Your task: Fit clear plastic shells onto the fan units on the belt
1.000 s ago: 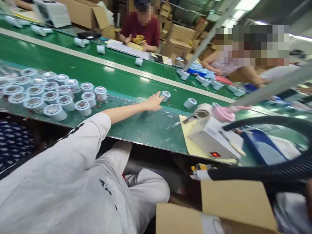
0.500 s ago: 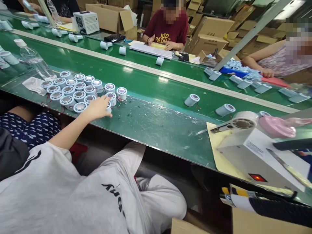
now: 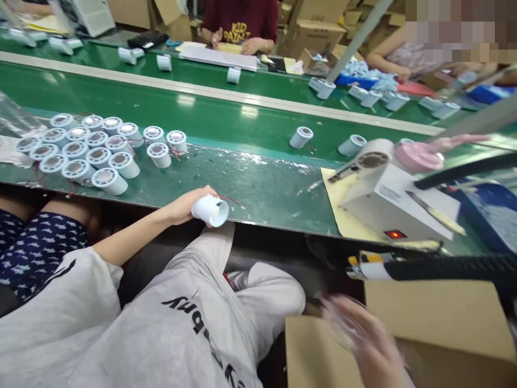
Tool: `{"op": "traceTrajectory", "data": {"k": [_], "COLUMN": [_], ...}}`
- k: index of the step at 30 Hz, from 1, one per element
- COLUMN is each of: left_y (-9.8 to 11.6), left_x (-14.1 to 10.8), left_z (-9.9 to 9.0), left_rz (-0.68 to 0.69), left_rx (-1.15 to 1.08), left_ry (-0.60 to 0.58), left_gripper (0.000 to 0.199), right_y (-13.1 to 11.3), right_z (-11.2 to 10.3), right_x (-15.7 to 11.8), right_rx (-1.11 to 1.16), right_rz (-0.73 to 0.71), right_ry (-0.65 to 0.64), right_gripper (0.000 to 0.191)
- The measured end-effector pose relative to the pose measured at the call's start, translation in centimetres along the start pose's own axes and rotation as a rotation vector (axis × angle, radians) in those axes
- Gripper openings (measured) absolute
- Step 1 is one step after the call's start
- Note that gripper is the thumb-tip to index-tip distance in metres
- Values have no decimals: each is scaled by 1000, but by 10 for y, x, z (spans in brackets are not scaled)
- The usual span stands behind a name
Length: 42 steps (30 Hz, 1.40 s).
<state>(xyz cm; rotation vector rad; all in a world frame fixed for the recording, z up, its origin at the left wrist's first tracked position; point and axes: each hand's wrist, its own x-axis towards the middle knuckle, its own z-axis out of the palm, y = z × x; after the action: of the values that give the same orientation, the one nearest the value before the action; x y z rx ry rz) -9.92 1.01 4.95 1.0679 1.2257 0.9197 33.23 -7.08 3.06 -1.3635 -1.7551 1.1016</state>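
Note:
My left hand [image 3: 189, 207] is closed around a light blue plastic cylinder [image 3: 218, 213] just over the front edge of the bench. The cylinder is tilted with its hollow end facing me, and thin red wires trail from it to the right. To the left, several like cylinders [image 3: 75, 150] stand upright in a cluster, their slotted ring ends up and wires hanging from some. At the lower right my right hand [image 3: 369, 337] is above an open cardboard box [image 3: 319, 350]. Motion smears its fingers; something clear and shiny seems to be at them, too blurred to name.
A white machine [image 3: 407, 202] with a lit red switch stands on the bench at right. Below it juts a black-sleeved tool [image 3: 375, 268]. Two cylinders lie on the green belt [image 3: 258, 134]. A co-worker in a maroon shirt [image 3: 242, 21] sits opposite.
My left hand has taken a cylinder from the right side of the cluster and brought it right, towards me. My right hand has come into view, and the camera has turned right and down.

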Motion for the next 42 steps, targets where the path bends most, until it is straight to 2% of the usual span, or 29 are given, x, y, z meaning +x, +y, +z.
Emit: {"op": "traceTrajectory", "data": {"k": [1,3,5,7,10,13,16,18,21,24,28,32,34,38,40,42], "left_y": [-5,-15,-21,-23,-22,-20,-21,-22,-20,-19,-28,-42,-45,-43,-39,-36], "left_x": [8,20,30,37,44,42,36,32,31,34,42,49,50,45,40,33], "left_z": [16,48,72,88,100,106,111,113,113,112,108,102,100,102,105,106], "left_rz": [-93,-242,-278,-209,31,270,370,417,479,483,494,606,613,522,437,338], "left_rx": [-136,-241,-179,-14,308,540,681,752,678,517,476,466,457,374,309,242], "left_ry": [-161,-423,-577,-651,-663,-663,-661,-602,-519,-483,-485,-577,-626,-762,-767,-725], "left_gripper": [49,44,37,32,29,26,24,20,17,26,57,60,61,64,66,70], "right_y": [-2,-11,-22,-32,-39,-37,-30,-24,-18,-19,-25,-27,-27,-27,-26,-25], "right_z": [17,51,78,94,100,97,97,97,96,93,90,90,91,92,91,90], "right_x": [4,18,32,42,46,45,48,50,52,51,47,43,42,42,43,41], "right_rx": [-71,-313,-496,-626,-752,-774,-752,-696,-504,-242,-25,151,262,480,559,505], "right_rz": [-66,-252,-367,-364,-283,-221,-166,-144,-119,-101,-42,58,93,188,194,101], "right_ry": [-34,-48,29,98,129,139,90,31,-15,14,114,230,260,309,303,228], "right_gripper": [39,44,45,46,47,39,25,19,12,21,26,31,36,45,44,36]}}
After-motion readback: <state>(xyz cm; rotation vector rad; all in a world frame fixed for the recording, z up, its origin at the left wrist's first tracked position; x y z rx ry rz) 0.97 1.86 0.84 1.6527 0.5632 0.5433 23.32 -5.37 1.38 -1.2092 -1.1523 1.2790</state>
